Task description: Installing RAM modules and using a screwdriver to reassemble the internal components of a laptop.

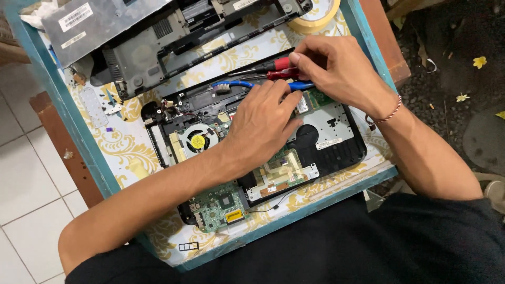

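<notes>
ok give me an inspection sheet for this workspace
surface: patterned table with a blue edge
job's things: opened laptop base with fan and green board; screwdrivers
clutter: second laptop shell, tape roll, loose small parts
grippers: left hand rests on the base; right hand pinches a red screwdriver handle
cables: thin black wire at the near edge
surroundings: tiled floor, dark ground

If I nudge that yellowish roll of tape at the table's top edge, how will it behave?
The yellowish roll of tape lies flat on the patterned table, so it would probably slide rather than roll. It looks like a thin hollow ring, likely light. It sits near the blue rim, so a push might send it off.
</notes>
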